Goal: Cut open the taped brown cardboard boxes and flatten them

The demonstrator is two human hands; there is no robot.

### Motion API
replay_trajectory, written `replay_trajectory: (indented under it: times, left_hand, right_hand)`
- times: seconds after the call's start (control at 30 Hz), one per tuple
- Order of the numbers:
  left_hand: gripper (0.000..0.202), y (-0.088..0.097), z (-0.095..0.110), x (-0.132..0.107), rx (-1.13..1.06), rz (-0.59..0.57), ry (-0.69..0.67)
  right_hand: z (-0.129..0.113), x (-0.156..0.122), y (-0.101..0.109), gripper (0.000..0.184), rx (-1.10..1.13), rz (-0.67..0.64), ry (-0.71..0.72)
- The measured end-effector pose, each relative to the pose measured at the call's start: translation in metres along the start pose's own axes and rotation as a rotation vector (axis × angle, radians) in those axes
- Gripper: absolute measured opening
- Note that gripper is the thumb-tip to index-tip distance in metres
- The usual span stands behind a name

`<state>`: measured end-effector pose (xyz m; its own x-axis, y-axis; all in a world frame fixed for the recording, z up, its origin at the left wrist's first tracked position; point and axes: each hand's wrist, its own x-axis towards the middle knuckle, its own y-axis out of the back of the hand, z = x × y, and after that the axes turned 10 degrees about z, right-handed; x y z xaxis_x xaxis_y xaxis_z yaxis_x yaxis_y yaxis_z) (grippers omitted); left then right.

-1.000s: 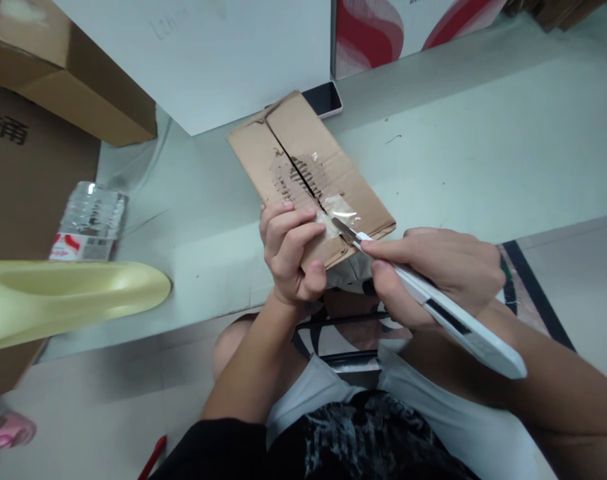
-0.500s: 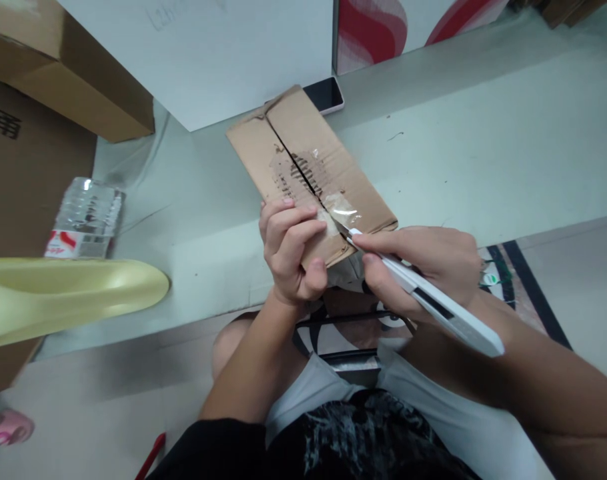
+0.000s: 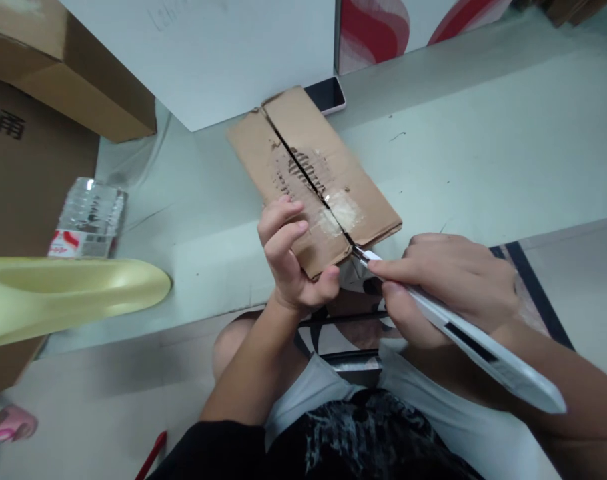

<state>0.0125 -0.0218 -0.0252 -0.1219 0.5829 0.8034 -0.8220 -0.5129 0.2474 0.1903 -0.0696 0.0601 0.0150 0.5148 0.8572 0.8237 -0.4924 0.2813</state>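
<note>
A small brown cardboard box [image 3: 333, 153] lies on the pale floor in front of me, its top flaps meeting at a taped, torn seam. My left hand [image 3: 291, 257] grips the box's near left corner, fingers on top and thumb on the near face. My right hand [image 3: 451, 280] is closed round a white utility knife [image 3: 463, 337]. The knife's blade tip sits at the near end of the seam, at the box's front edge.
A phone [image 3: 328, 95] lies behind the box against a white board [image 3: 208, 53]. A wrapped pack of water bottles [image 3: 86, 217] and large cardboard boxes [image 3: 38, 113] stand at the left. A pale yellow plastic object [image 3: 68, 293] juts in from the left. A pink shoe [image 3: 11, 423] shows at the bottom left.
The knife has been drawn toward me along the seam, from the taped patch to the box's near edge. My left hand shifted slightly on the corner.
</note>
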Motion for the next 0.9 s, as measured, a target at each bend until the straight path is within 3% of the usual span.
replay_trajectory:
  times: [0.13,0.3,0.67,0.9]
  left_hand:
    - [0.061,0.000,0.008,0.007,-0.076,0.101,-0.076]
    - [0.052,0.003,0.011,0.011,-0.085,0.106,-0.079]
    - [0.050,0.006,0.010,0.017,-0.081,0.065,-0.118]
    - [0.048,0.004,0.011,0.018,-0.066,0.059,-0.121]
  right_hand:
    - [0.002,0.000,0.002,0.015,-0.029,-0.097,0.049]
    - [0.004,0.001,0.005,0.019,-0.041,-0.012,0.071]
    - [-0.001,0.000,0.014,0.020,0.003,-0.095,-0.084]
    - [0.000,-0.001,0.013,0.016,0.047,-0.060,-0.031]
